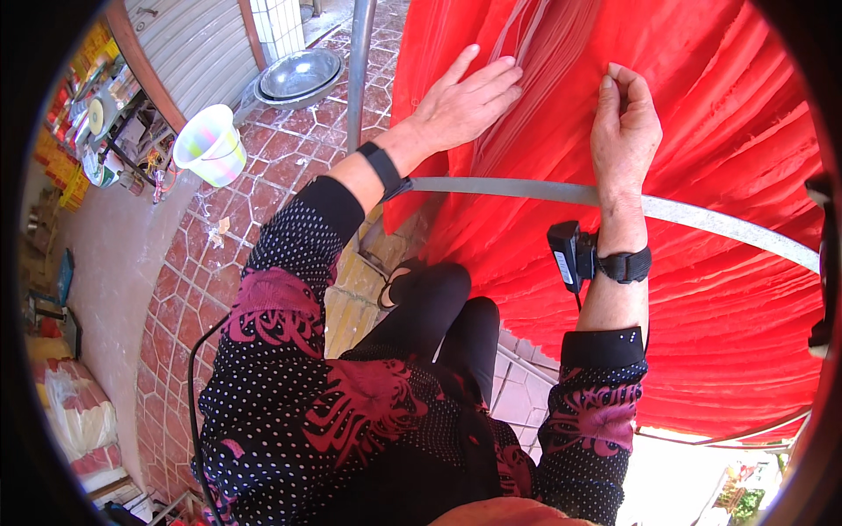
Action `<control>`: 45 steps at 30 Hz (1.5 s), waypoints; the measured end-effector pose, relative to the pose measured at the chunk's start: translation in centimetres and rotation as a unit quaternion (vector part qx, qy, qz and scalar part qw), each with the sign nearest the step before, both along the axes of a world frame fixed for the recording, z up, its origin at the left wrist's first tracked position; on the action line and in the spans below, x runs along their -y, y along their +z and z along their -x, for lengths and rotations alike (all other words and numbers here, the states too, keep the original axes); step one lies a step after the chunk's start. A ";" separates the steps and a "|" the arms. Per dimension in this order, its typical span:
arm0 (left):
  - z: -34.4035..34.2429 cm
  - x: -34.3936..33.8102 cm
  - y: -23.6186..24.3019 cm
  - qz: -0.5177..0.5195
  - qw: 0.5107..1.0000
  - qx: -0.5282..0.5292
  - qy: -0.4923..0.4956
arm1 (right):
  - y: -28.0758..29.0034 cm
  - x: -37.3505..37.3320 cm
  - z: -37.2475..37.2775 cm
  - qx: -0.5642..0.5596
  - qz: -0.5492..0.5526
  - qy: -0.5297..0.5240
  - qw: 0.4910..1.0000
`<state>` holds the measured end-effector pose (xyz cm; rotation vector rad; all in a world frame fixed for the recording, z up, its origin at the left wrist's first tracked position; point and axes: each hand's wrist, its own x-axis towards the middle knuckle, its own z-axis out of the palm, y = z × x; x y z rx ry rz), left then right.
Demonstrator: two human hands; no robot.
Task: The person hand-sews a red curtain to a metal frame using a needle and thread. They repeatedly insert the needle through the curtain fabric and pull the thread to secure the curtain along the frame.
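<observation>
A great mass of red sheets [702, 289] is hanging in dense folds over a curved grey metal rail [702, 219], filling the whole right side of the view and draping down past the rail toward the tiled floor [263, 193]. The material is looking thin, soft and light, rippling in many fine layers with ragged lower edges, so it would likely crumple or tear if pulled hard; taking it at a free edge near the rail, a few layers at a time, seems the safest hold. The left hand [465, 105] is lying flat on the upper folds, fingers spread apart and pressing lightly. The right hand [624, 123] is pinching a fold, thumb and fingers closed together on the red material just above the rail. Both wrists are wearing black bands, the right one carrying a small black device [572, 254]. Well off to the left, a pale plastic bucket [210, 145] and a metal basin [298, 74] are sitting on the floor.
</observation>
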<state>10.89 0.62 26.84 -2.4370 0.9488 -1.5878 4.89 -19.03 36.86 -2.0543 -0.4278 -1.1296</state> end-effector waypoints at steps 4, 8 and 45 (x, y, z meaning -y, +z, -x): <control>0.5 -1.9 0.8 0.183 0.983 -0.004 -0.017 | -0.2 0.0 -0.2 -0.017 0.001 0.006 1.000; 0.1 -2.4 1.3 0.276 0.959 -0.052 0.025 | -0.3 0.1 -0.4 -0.014 0.008 -0.003 1.000; 0.0 3.7 1.0 0.476 0.867 -0.117 -0.087 | -0.6 0.0 -1.0 -0.119 0.252 -0.101 0.955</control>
